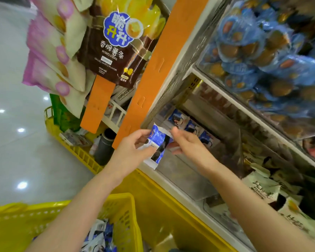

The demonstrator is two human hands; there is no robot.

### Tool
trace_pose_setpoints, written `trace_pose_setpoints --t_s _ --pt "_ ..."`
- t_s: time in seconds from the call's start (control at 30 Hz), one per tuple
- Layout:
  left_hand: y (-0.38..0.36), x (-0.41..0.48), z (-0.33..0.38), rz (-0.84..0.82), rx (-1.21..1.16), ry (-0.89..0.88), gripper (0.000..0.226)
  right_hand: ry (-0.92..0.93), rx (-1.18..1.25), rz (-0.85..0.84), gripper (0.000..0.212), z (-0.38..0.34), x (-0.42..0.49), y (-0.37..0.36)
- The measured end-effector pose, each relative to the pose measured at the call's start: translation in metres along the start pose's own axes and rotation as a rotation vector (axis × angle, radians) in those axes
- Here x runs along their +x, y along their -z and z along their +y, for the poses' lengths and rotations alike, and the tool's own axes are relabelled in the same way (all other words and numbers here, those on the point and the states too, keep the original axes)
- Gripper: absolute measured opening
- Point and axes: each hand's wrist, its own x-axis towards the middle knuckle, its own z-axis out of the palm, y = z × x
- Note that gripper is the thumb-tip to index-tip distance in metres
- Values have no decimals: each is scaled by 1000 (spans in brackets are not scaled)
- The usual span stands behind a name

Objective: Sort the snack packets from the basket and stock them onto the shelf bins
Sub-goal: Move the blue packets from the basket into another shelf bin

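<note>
- The left hand [133, 148] held a blue and white snack packet [158, 140]. Its thumb and fingers pinched the packet's left side.
- The right hand [187, 142] was at the packet's right edge with its fingers bent. It was too blurry to tell if it pinched the packet or only touched it.
- The packet was up in the air, just in front of the clear shelf bin [180, 171], and not yet inside.
- More blue packets [178, 118] that looked the same lay at the back of that bin, so it seemed the right home.
- The best way was to lift the packet over the front wall, lay it flat next to the others, and only then let go.
- The yellow basket [124, 202] below had more packets waiting to be sorted.
</note>
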Motion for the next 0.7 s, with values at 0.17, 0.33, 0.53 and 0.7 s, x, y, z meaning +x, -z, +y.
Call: trace_pose_setpoints --t_s 0.17,0.33,0.53,0.7 --pt "0 -11 0 136 0 -12 31 154 91 117 5 -9 -26 -2" --pt "0 -19 16 95 -366 353 37 631 -323 213 15 -2 -44 -6" --pt "3 -29 22 28 -425 213 21 698 -606 32 21 1 -57 -12" --pt "2 -33 19 21 -286 133 34 264 -143 56 31 -6 -56 -14"
